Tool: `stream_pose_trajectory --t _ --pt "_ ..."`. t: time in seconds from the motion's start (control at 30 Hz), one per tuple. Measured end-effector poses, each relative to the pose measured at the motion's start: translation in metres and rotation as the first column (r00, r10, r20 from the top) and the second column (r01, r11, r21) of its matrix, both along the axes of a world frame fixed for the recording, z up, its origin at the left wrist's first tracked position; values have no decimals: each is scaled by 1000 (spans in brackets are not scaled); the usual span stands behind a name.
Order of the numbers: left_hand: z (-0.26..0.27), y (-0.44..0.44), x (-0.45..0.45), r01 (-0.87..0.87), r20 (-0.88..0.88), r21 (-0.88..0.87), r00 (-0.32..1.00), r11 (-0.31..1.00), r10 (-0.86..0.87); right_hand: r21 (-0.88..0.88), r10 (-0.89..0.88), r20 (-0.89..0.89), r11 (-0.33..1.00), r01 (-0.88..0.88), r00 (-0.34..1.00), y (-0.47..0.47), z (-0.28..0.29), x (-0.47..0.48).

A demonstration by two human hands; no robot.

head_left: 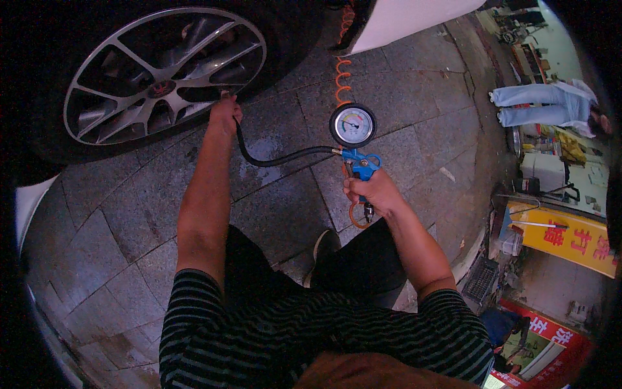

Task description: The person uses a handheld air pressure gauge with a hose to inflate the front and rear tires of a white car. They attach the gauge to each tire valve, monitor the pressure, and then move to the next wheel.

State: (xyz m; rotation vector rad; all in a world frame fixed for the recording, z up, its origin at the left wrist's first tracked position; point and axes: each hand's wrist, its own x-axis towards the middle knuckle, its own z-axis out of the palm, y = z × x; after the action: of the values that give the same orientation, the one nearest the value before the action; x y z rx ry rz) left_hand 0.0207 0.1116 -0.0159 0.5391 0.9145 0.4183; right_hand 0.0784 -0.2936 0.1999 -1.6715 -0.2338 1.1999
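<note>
My left hand (pixel 224 113) grips the end of a short black rubber hose (pixel 272 162) at the lower right edge of an alloy car wheel (pixel 162 89). My fingers hide the hose's end fitting, so its contact with the valve cannot be seen. A blue tyre inflator gun (pixel 360 164) is in my right hand (pixel 376 190), with my fingers wrapped around its handle. On top of the gun sits a round dial pressure gauge (pixel 353 125), its needle pointing to the left. The hose joins the gun at a brass-coloured fitting (pixel 336 151).
A coiled orange air hose (pixel 343 73) runs up beneath the white car body (pixel 413 19); an orange loop (pixel 358 221) hangs below the gun. Stone paving (pixel 272 204) lies underfoot, wet in patches. At right are a standing person (pixel 539 104), a yellow sign (pixel 566 237) and a black crate (pixel 481 278).
</note>
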Motion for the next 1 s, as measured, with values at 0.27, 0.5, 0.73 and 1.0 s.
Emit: stream_pose_trajectory --t 0.27,0.5,0.73,1.0 --pt "1 1 1 -65 22 -97 997 993 68 -7 -15 2 1000 15 1000 -1 -1 1" --pt "9 -2 2 -31 -55 -33 998 999 29 54 -32 -67 998 36 997 -2 -6 1" --pt "1 1 5 -32 -49 -97 998 995 27 42 -14 -61 999 16 998 -2 -6 3" --pt "-13 6 0 57 -16 38 998 998 -56 3 -13 -49 1000 13 999 -2 -8 2"
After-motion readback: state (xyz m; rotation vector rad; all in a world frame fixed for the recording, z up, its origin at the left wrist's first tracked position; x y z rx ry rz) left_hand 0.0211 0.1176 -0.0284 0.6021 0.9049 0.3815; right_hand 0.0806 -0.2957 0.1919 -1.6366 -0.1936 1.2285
